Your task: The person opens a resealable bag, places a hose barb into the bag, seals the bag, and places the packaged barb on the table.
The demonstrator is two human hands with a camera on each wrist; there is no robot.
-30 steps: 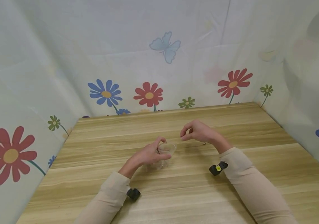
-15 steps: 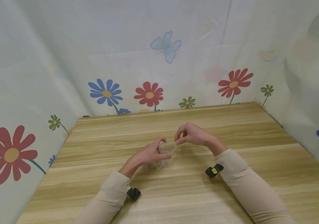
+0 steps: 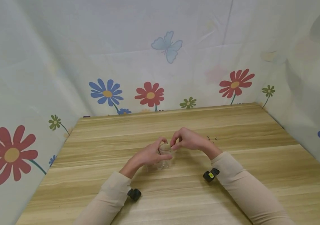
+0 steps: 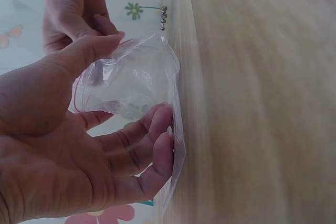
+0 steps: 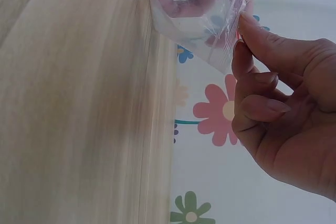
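Observation:
My left hand [image 3: 150,154] [image 4: 68,129] grips a clear plastic zip bag [image 3: 164,149] [image 4: 134,80] [image 5: 194,22], fingers and thumb spread around its mouth, which has a red line. The bag's lower part lies against the table. Right beside the mouth, my right hand [image 3: 189,139] [image 5: 289,93] pinches a small dark thing [image 5: 243,40] between thumb and forefinger, mostly hidden by the fingertips. The thumb tip meets the bag's edge in the right wrist view. Whether anything small lies inside the bag is hard to tell.
Several tiny metal pieces [image 3: 212,139] [image 4: 163,18] lie on the wooden table [image 3: 92,187], behind my right wrist. A white flowered curtain [image 3: 120,47] hangs along the table's far edge and both sides.
My right hand has moved left and slightly nearer to me, from above the table to the bag's mouth. The tiny metal pieces behind its wrist have come into view. My left hand stays put.

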